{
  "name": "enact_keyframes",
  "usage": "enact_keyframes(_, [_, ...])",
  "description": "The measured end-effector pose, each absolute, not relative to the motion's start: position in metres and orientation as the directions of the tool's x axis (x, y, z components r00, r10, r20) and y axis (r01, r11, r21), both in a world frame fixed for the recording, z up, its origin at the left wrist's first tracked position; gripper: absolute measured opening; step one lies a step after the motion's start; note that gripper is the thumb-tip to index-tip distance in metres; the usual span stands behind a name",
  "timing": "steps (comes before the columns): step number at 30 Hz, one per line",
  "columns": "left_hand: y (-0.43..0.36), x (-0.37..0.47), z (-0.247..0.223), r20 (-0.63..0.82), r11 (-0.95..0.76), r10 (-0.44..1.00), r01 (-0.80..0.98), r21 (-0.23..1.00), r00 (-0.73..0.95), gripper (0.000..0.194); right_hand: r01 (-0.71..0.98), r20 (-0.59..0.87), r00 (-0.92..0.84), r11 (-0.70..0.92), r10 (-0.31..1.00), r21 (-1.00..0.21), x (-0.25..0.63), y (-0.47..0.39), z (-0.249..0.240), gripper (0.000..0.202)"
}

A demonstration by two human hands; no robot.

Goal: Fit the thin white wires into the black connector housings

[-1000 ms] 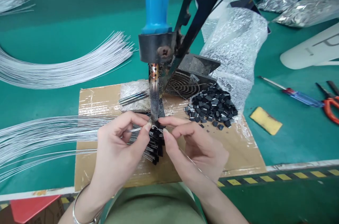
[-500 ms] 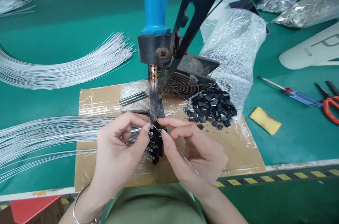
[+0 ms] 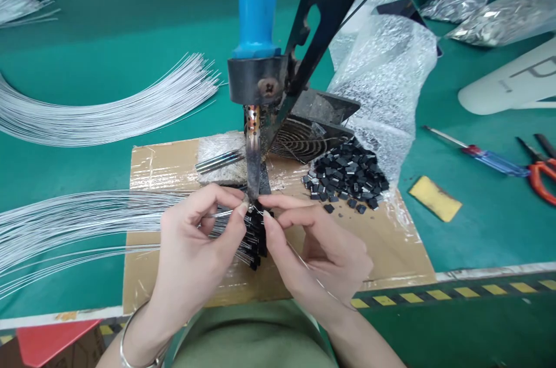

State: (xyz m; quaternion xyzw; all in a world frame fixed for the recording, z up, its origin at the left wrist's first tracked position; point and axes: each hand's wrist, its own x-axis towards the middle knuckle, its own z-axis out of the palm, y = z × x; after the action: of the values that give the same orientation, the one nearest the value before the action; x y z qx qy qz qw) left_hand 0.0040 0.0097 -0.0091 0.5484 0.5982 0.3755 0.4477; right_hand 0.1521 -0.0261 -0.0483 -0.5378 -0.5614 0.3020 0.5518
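A soldering iron (image 3: 257,20) with a blue handle is clamped upright, its tip (image 3: 253,185) pointing down between my hands. My left hand (image 3: 204,240) is closed in a pinch on a thin wire (image 3: 222,214), its end right below the iron's tip. Opposite it, my right hand (image 3: 319,246) pinches a strand of solder wire (image 3: 324,287) that trails back over the wrist. Fingertips hide the exact joint and any small part there. Beneath the hands lie several black connectors (image 3: 251,257) on the ends of a wire bundle (image 3: 87,211).
Cardboard (image 3: 391,252) covers the work spot. A pile of small black parts (image 3: 347,174) sits right of the fan (image 3: 299,139), by bubble wrap (image 3: 386,66). Farther right are a yellow sponge (image 3: 435,198), screwdriver (image 3: 495,160) and pliers (image 3: 542,177). Another wire bundle (image 3: 108,121) lies at left.
My right fingertips have shifted slightly left toward the iron's tip, and the trailing solder wire lies a little differently. My left hand stays almost still.
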Motion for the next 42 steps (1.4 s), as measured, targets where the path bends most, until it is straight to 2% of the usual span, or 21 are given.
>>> enact_keyframes(11, [0.0096, 0.0036, -0.0107, -0.114, 0.108, 0.993, 0.325, 0.94, 0.0, 0.012, 0.29, 0.362, 0.184, 0.301, 0.914, -0.909, 0.1508, -0.0265, -0.0531, 0.022])
enact_keyframes(15, [0.0107, 0.0034, -0.0118, -0.137, 0.131, 0.991, 0.327, 0.936, -0.008, 0.01, 0.327, 0.351, 0.165, 0.285, 0.922, -0.901, 0.1521, -0.0248, -0.051, 0.023])
enact_keyframes(24, [0.0112, 0.0033, -0.0122, -0.117, 0.116, 0.993, 0.331, 0.937, -0.016, 0.01, 0.274, 0.353, 0.22, 0.29, 0.909, -0.917, 0.1478, -0.0267, -0.0546, 0.021])
enact_keyframes(42, [0.0098, 0.0026, -0.0109, -0.108, 0.099, 0.994, 0.344, 0.934, 0.006, 0.011, 0.314, 0.372, 0.229, 0.294, 0.899, -0.903, 0.1475, -0.0262, -0.0536, 0.021])
